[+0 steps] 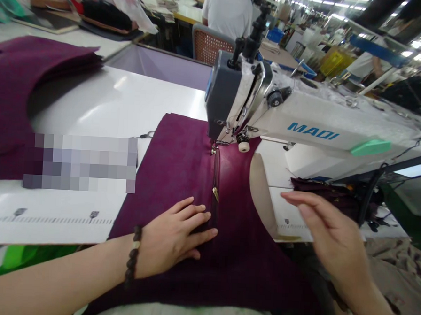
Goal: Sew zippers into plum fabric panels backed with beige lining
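Observation:
A dark purple fabric piece (182, 160) lies on the white sewing table (103, 105), running under the presser foot of a white sewing machine (314, 120). A zipper (215, 186) with a metal pull runs down the fabric from the needle. My left hand (174, 238) lies flat on the fabric just left of the zipper, fingers spread, with a bead bracelet on the wrist. My right hand (326, 234) hovers above the table edge to the right of the fabric, fingers stretched out and holding nothing.
A stack of purple fabric pieces (20, 86) sits at the far left of the table. A ruler scale runs along the table's front edge. A person in a white shirt (228, 8) sits beyond the machine. More dark fabric lies under the machine arm at right.

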{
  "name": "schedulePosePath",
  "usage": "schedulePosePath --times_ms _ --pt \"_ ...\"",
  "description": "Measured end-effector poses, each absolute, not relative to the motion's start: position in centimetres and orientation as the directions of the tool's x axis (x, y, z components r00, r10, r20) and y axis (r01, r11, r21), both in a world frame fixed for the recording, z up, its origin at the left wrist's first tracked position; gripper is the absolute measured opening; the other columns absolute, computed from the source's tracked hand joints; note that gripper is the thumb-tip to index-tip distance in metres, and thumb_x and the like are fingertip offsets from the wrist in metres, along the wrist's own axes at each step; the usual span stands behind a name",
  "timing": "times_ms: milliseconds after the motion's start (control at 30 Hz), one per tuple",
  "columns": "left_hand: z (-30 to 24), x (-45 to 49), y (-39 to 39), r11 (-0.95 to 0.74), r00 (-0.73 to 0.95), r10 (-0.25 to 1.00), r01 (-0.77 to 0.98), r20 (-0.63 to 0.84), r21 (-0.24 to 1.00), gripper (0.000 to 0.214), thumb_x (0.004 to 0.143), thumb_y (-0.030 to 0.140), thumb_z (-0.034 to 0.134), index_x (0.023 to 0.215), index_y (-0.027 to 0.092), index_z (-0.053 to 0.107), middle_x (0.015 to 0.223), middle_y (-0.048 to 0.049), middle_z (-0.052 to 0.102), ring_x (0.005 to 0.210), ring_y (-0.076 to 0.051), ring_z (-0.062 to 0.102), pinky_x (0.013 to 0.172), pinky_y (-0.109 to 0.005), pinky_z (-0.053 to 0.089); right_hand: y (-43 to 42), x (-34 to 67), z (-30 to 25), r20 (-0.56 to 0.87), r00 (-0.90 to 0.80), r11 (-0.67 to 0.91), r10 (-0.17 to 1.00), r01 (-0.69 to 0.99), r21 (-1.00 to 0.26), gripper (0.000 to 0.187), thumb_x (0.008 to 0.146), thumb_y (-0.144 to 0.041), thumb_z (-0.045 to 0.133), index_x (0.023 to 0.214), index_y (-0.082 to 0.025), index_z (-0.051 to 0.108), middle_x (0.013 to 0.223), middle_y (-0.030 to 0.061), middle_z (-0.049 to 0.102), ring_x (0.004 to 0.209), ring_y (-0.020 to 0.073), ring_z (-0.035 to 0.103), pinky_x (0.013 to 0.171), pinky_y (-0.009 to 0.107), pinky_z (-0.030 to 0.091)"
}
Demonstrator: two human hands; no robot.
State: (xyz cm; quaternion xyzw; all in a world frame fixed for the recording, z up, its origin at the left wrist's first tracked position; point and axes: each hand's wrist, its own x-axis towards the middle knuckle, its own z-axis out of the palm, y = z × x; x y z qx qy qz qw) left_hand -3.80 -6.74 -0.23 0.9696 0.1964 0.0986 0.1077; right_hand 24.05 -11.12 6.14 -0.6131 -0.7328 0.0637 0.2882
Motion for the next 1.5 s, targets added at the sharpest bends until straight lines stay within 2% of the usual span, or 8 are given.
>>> schedulePosePath --times_ms 33,100,167,333,500,700,1067,1500 --pt "-0.2 -3.8 -6.7 -0.900 0.902 0.404 0.362 0.152 0.244 0.037 0.089 0.043 0.041 0.123 0.030 0.046 0.119 -0.0065 0.054 0.113 -0.025 0.046 0.099 -0.047 0.030 -10.8 22.6 5.9 0.341 -0.215 0.347 0.915 0.852 -0.393 0.028 0.089 -0.024 0.039 0.112 -0.024 0.054 0.111 0.0062 0.059 0.102 0.0184 0.057 0.086 0.033 0.050" --pt "-0.3 -3.8 -6.7 -0.898 0.896 0.413 0.370 0.165 0.239 0.037 0.088 0.044 0.043 0.123 0.030 0.046 0.119 -0.0058 0.053 0.113 -0.025 0.046 0.099 -0.046 0.029 -10.2 19.6 4.5 0.217 -0.447 0.494 0.868 0.822 -0.284 0.039 0.088 -0.019 0.038 0.127 -0.019 0.044 0.130 0.0075 0.045 0.118 0.0194 0.045 0.098 0.036 0.042" --pt "-0.5 -3.7 -6.8 -0.895 0.886 0.425 0.380 0.184 0.234 0.037 0.086 0.046 0.045 0.121 0.032 0.047 0.118 -0.0042 0.054 0.112 -0.023 0.046 0.100 -0.044 0.028 -9.6 17.5 2.6 0.154 -0.512 0.534 0.845 0.820 -0.205 0.041 0.087 -0.016 0.036 0.128 -0.015 0.043 0.133 0.0076 0.042 0.122 0.0202 0.040 0.101 0.040 0.039" --pt "-1.0 -2.8 -7.5 -0.893 0.869 0.444 0.408 0.218 0.191 0.040 0.085 0.051 0.045 0.119 0.031 0.048 0.113 -0.0026 0.056 0.110 -0.023 0.047 0.098 -0.044 0.028 -8.7 17.3 -0.1 0.122 -0.530 0.543 0.839 0.829 -0.131 0.039 0.088 -0.013 0.032 0.125 -0.012 0.046 0.133 0.0076 0.043 0.122 0.0202 0.039 0.102 0.043 0.035" --pt "-1.3 -2.1 -7.7 -0.889 0.853 0.456 0.425 0.254 0.169 0.038 0.086 0.051 0.043 0.118 0.032 0.049 0.111 -0.0016 0.058 0.107 -0.022 0.049 0.097 -0.042 0.029 -8.8 18.2 0.3 0.105 -0.545 0.555 0.832 0.822 -0.130 0.041 0.088 -0.012 0.031 0.126 -0.010 0.044 0.134 0.0082 0.042 0.124 0.0204 0.038 0.102 0.043 0.035" --pt "-1.3 -2.3 -7.3 -0.882 0.850 0.468 0.435 0.243 0.179 0.039 0.085 0.052 0.045 0.118 0.033 0.049 0.113 -0.0004 0.057 0.109 -0.021 0.048 0.099 -0.041 0.026 -8.7 17.9 0.0 0.095 -0.530 0.539 0.842 0.834 -0.123 0.041 0.088 -0.013 0.030 0.127 -0.011 0.043 0.135 0.0072 0.040 0.125 0.0205 0.036 0.103 0.044 0.034" --pt "-0.8 -2.4 -5.9 -0.877 0.844 0.477 0.441 0.244 0.191 0.039 0.084 0.052 0.046 0.116 0.032 0.052 0.110 -0.0013 0.058 0.109 -0.021 0.048 0.098 -0.041 0.029 -7.2 17.5 0.2 0.077 -0.498 0.504 0.864 0.851 -0.149 0.041 0.087 -0.014 0.034 0.127 -0.011 0.043 0.134 0.0101 0.042 0.125 0.0201 0.036 0.102 0.044 0.034" --pt "-0.9 -2.1 -2.4 -0.886 0.858 0.461 0.433 0.224 0.166 0.038 0.084 0.051 0.047 0.116 0.031 0.053 0.112 -0.0026 0.057 0.109 -0.022 0.048 0.098 -0.042 0.029 -4.2 17.2 0.2 0.083 -0.451 0.458 0.889 0.879 -0.131 0.040 0.089 -0.018 0.036 0.128 -0.011 0.042 0.134 0.0089 0.041 0.125 0.0198 0.035 0.103 0.043 0.033"
